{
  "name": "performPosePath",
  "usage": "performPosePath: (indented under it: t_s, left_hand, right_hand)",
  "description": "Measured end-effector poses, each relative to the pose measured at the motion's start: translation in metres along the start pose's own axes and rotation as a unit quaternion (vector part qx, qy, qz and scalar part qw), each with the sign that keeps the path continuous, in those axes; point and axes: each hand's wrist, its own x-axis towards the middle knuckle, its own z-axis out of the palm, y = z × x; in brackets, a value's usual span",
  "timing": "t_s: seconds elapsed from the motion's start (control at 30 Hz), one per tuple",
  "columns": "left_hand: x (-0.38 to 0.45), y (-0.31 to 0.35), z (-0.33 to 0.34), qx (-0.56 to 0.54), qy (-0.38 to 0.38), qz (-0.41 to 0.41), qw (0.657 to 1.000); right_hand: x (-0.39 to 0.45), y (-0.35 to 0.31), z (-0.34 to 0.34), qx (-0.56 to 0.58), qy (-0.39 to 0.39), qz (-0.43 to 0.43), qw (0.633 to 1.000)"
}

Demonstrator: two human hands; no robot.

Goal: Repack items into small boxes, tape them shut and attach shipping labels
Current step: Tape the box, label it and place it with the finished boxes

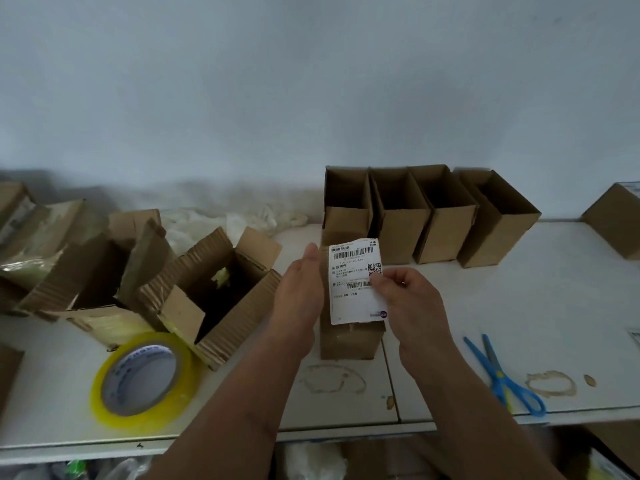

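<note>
Right hand [403, 294]: fingers curled, pinching the right edge of the label [356, 282] between thumb and fingertips. Left hand [301, 289]: fingers straight and together, palm facing the label's left edge, at or just beside it; contact cannot be confirmed.

The label is between the two hands, over the top face of the closed box [348, 336] that lies directly beneath them. Its top corner curls up, so it appears not yet pressed down.

Handling, as a judgement: the label is thin, light and limp, likely sticky-backed; it creases easily and should be taken by opposite edges, then smoothed from one side. The box is stiff corrugated card, light, and best steadied by its long sides.

Legible marking: two barcodes, one QR code, a Chinese courier header and rows of small print; the figures are too fine to read reliably.

Beyond the hands: four open boxes [401, 209] in a row, against the wall. Left of the left hand: an opened carton [221, 292] with flaps raised, more opened cartons past it. Near left, towards the person: a tape roll [143, 379], core printed, text unreadable. Right of the right hand: blue scissors [502, 375] on the table [554, 306].
</note>
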Motion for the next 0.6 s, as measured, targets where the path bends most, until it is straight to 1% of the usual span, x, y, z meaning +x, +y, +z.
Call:
performPosePath:
  t_s: [0.1,0.23,0.47,0.6]
  left_hand:
    - [-0.005,0.001,0.002,-0.022,-0.016,-0.019,0.999]
    - [-0.006,0.0,-0.001,-0.026,-0.036,-0.02,0.999]
    - [-0.013,-0.002,-0.004,0.001,-0.053,-0.024,0.998]
    - [-0.021,-0.004,-0.006,0.014,-0.055,-0.028,0.998]
  right_hand:
    - [-0.002,-0.001,0.005,-0.005,0.005,0.003,1.0]
    - [-0.002,-0.002,0.007,0.002,-0.001,0.04,0.999]
    - [-0.004,-0.003,0.006,0.02,-0.003,0.085,0.996]
    - [-0.01,0.0,0.003,-0.003,-0.013,0.099,0.995]
